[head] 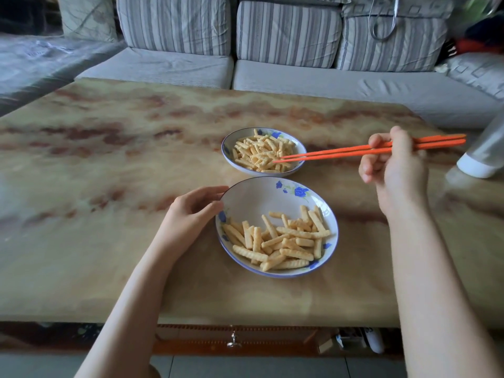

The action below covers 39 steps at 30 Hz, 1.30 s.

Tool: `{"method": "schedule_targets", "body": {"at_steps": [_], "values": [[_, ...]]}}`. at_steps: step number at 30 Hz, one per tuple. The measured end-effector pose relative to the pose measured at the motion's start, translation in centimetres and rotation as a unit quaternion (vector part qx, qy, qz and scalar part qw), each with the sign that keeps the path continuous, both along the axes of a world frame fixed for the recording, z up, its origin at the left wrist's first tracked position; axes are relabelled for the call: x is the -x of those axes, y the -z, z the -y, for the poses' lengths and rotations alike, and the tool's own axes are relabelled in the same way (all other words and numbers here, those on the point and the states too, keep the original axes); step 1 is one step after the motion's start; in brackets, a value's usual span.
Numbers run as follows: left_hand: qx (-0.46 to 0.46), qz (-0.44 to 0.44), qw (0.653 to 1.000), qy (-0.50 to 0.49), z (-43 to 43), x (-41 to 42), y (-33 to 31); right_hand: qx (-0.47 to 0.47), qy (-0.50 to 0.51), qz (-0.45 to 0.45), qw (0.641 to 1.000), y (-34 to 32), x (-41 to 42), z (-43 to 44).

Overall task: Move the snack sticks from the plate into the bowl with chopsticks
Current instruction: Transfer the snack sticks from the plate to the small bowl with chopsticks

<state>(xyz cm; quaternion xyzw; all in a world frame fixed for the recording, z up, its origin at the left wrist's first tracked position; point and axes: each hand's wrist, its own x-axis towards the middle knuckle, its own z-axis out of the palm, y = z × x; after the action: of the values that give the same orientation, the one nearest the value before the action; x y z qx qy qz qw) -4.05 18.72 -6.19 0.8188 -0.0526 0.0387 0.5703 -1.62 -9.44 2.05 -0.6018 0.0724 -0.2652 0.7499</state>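
Right hand (392, 170), centre right, clamps orange plastic chopsticks (341, 151); their tips are nearly together over the far white blue-flowered bowl (227, 148), nothing visibly pinched. Left hand (191, 211) grips the near white blue-flowered plate (272, 192) by the rim. Pale yellow crinkle-cut snack sticks (283, 241) fill the plate's lower half. Pinch one mid-length, gently; they look brittle.

Home living room: striped sofa (286, 34), marble-look coffee table (109, 159)

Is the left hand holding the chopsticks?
No, the right hand holds the orange chopsticks; the left hand holds the rim of the near dish.
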Motion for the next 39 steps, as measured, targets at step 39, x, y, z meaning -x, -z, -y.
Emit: {"method": "schedule_targets", "body": {"at_steps": [39], "values": [[-0.018, -0.002, 1.0, -0.009, 0.0, 0.0, 0.0, 0.19, -0.165, -0.113, 0.961, -0.9, 2.0, 2.0]]}}
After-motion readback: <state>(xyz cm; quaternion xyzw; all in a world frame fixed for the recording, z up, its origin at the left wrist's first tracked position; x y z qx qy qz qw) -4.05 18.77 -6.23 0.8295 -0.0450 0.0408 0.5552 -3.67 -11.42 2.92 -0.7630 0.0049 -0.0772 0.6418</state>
